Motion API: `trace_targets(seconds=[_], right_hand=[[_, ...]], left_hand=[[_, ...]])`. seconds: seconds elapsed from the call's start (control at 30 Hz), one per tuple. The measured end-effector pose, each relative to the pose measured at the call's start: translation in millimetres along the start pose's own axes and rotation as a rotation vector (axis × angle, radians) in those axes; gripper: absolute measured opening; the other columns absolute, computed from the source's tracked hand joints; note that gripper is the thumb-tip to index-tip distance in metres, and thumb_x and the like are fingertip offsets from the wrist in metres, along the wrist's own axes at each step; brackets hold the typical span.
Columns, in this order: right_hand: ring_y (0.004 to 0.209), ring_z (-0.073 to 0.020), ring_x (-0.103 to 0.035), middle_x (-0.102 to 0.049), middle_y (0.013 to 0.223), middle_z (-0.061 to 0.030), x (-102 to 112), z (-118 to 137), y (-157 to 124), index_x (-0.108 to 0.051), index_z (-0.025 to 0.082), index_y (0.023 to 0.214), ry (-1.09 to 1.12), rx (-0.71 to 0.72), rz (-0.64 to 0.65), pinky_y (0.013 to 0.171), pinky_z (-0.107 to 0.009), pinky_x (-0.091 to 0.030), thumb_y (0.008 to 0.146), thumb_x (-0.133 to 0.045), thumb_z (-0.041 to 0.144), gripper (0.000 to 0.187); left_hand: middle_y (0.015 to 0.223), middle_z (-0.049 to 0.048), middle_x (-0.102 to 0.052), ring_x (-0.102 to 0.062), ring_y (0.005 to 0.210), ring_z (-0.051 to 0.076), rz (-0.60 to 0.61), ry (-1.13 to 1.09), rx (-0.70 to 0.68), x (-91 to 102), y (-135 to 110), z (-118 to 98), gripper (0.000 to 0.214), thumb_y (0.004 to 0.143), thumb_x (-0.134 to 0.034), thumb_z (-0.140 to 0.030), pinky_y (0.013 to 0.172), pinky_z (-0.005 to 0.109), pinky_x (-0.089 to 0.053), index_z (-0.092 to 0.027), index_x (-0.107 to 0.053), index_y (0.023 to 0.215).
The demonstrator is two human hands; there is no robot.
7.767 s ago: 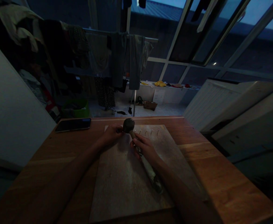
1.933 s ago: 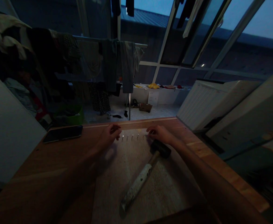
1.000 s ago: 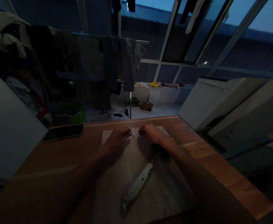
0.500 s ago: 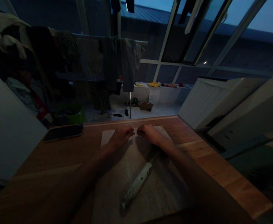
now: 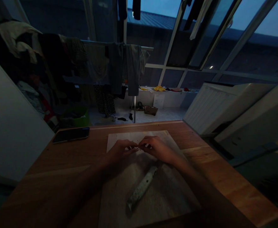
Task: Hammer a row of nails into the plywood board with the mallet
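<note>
My left hand [image 5: 123, 148] and my right hand [image 5: 156, 147] meet fingertip to fingertip over the far part of a pale wooden board [image 5: 120, 196]. Both are closed in a pinch. Whatever lies between the fingers is too small and dark to make out. A few tiny dark specks [image 5: 137, 141] show on the board just beyond the fingertips. Nearer to me, a tool with a worn, whitish handle [image 5: 142, 186] lies slantwise on the board. Its far end disappears in shadow by my right forearm, so its kind is hidden.
The board rests on a brown wooden table [image 5: 74, 158]. A dark phone [image 5: 71, 135] lies at the table's far left. Beyond the table stand a clothes rack [image 5: 147, 48] with hanging clothes and a green tub [image 5: 79, 117]. White appliance-like boxes [image 5: 207, 107] flank the right side.
My hands have come together from a small gap, and their fingertips now meet. They sit slightly nearer to me on the board. The view has shifted a little.
</note>
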State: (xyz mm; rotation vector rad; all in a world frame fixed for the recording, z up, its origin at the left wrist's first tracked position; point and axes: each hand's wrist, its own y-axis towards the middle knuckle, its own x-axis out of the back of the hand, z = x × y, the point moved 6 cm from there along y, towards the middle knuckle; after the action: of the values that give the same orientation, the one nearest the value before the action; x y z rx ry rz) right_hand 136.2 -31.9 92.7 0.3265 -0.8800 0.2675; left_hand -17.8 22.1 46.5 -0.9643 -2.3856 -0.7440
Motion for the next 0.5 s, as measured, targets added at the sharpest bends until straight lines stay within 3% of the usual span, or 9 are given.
trace_targets(seconds=[0.13,0.23,0.37,0.47,0.5], right_hand=[[0.093,-0.0191,-0.074,-0.078,0.109,-0.0085,11.8,5.9,-11.9,-0.079,0.020,0.107,0.176,0.001,-0.067,0.074,-0.027,-0.057,0.094,-0.064,0.022,0.020],[0.097,-0.0203,-0.074,-0.078,0.109,-0.0074,30.6,3.2,-38.2,-0.078,0.023,0.108,0.210,-0.020,-0.189,0.081,-0.030,-0.059,0.097,-0.061,0.031,0.022],[0.102,-0.0254,-0.075,-0.080,0.108,-0.0090,41.4,-24.5,-104.9,-0.078,0.023,0.106,0.054,-0.186,-0.357,0.093,-0.039,-0.060,0.098,-0.056,0.042,0.030],[0.108,-0.0309,-0.075,-0.078,0.117,-0.0150,35.5,-58.3,-163.9,-0.075,0.020,0.115,-0.197,-0.430,-0.486,0.098,-0.047,-0.060,0.096,-0.053,0.047,0.039],[0.112,-0.0331,-0.074,-0.077,0.122,-0.0175,29.9,-67.5,-178.1,-0.073,0.018,0.121,-0.257,-0.473,-0.475,0.100,-0.050,-0.059,0.095,-0.053,0.048,0.044]], left_hand=[[0.129,0.0117,-0.072,-0.070,0.111,0.022,-0.005,0.075,-0.070,12.9,-22.4,-5.4,0.038,0.097,-0.068,-0.031,0.088,0.034,-0.060,-0.022,-0.068,0.134],[0.128,0.0107,-0.070,-0.068,0.115,0.021,-0.007,0.233,-0.121,24.3,-44.6,-11.2,0.031,0.101,-0.061,-0.027,0.096,0.038,-0.059,-0.023,-0.067,0.131],[0.113,0.0089,-0.074,-0.069,0.104,0.021,0.038,0.521,-0.170,25.2,-80.7,-17.3,0.021,0.103,-0.055,-0.024,0.094,0.039,-0.058,-0.021,-0.068,0.120],[0.112,0.0090,-0.075,-0.068,0.110,0.025,0.070,0.658,-0.220,18.2,-102.3,-22.1,0.021,0.103,-0.057,-0.028,0.104,0.046,-0.052,-0.021,-0.066,0.121],[0.114,0.0095,-0.075,-0.067,0.115,0.027,0.070,0.680,-0.221,16.7,-106.1,-23.2,0.023,0.102,-0.058,-0.029,0.108,0.050,-0.049,-0.021,-0.065,0.123]])
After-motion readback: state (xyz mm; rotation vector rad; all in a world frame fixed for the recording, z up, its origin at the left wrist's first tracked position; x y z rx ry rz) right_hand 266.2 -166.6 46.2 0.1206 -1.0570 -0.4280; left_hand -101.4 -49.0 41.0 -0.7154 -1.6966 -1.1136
